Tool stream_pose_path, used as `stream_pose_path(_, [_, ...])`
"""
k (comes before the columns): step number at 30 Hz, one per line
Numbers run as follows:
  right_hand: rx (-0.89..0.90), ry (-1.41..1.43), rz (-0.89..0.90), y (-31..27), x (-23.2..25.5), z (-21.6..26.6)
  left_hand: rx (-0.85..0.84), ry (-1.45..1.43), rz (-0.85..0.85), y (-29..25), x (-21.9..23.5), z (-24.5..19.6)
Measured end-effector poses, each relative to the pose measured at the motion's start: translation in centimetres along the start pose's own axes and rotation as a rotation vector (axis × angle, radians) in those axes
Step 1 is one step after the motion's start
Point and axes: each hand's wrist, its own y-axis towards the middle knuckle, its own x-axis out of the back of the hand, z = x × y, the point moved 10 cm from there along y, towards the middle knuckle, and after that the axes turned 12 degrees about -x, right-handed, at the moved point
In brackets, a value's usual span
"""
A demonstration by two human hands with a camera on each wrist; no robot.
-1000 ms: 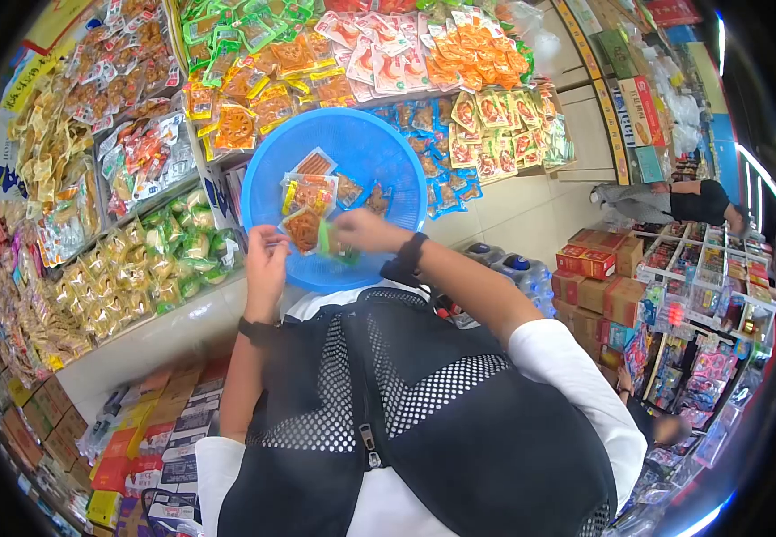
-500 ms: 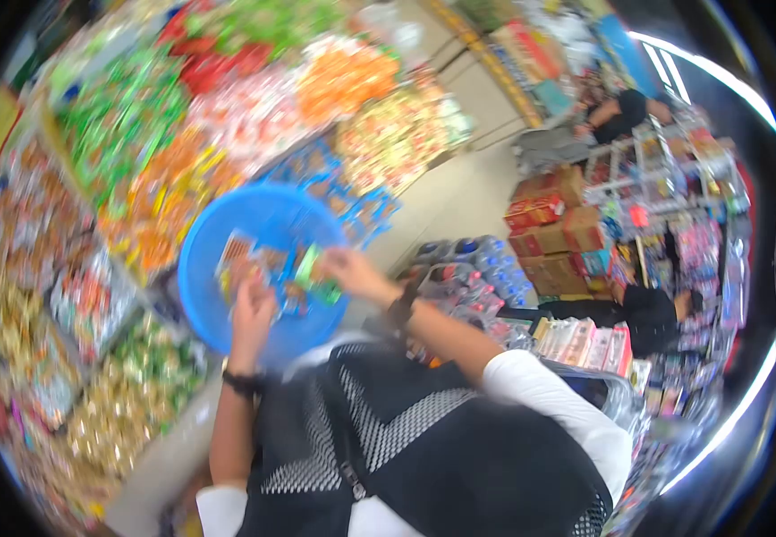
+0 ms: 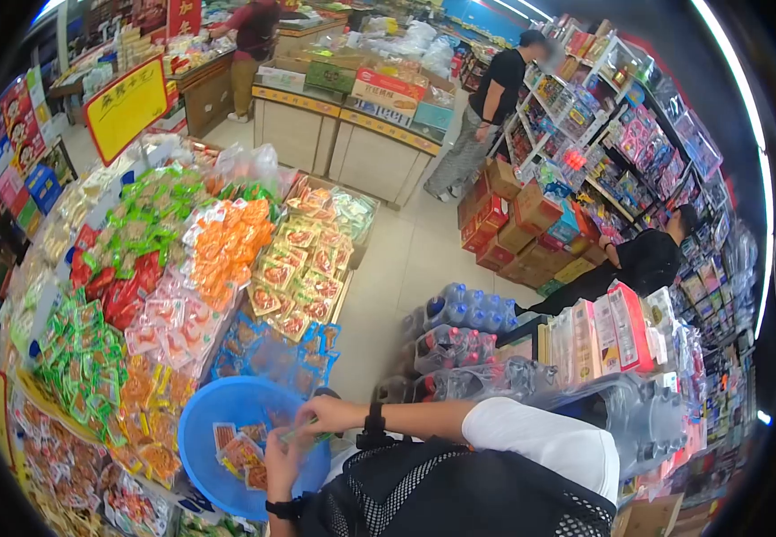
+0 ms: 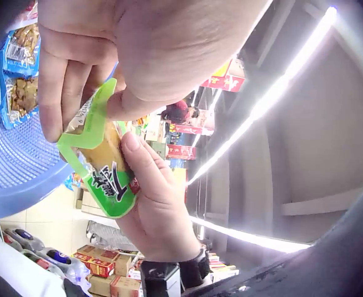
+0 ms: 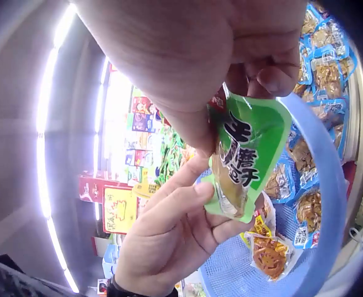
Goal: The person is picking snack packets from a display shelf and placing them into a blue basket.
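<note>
Both hands pinch one green packet (image 4: 110, 179) (image 5: 246, 145) with dark lettering and a brown filling, held above the blue basket (image 3: 193, 447). The left hand (image 3: 282, 461) has thumb and fingers on one end, seen in the right wrist view. My right hand (image 3: 330, 414) grips the other end, its thumb on the packet's face in the left wrist view. Inside the basket lie a few packets, among them a packet with a round brown piece (image 5: 271, 257) and blue-edged ones (image 5: 308, 213).
Beyond the basket spread piles of packets: blue (image 3: 258, 349), cream (image 3: 303, 277), orange (image 3: 227, 246) and green (image 3: 79, 353). Bottle packs (image 3: 468, 309) and cartons (image 3: 585, 336) stand to the right. One person (image 3: 495, 89) stands in the aisle, another (image 3: 652, 264) is near the shelves.
The head view has swung up and round, bringing more of the shop into sight and the basket lower. The left hand has come from over the basket's packets to the green packet.
</note>
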Motion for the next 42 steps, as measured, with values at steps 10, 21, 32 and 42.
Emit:
stream_pose_path(10, [-0.237,0.319,0.082,2.6,1.7,-8.6,0.086,-0.224,-0.167,1.9,-1.0,-0.1])
stream_pose_path(21, [-0.261,0.494,0.333,5.0,1.3,-6.9,-0.004,-0.168,-0.397,4.2,-1.2,-1.8])
stream_pose_path(32, [-0.282,0.594,0.352,6.8,3.6,-10.9,-0.044,-0.147,-0.355,9.1,-4.3,-2.1])
stream_pose_path(42, [-0.055,0.391,0.471,7.5,6.8,-7.4,-0.1,-0.292,-0.208,11.4,-7.0,-2.8])
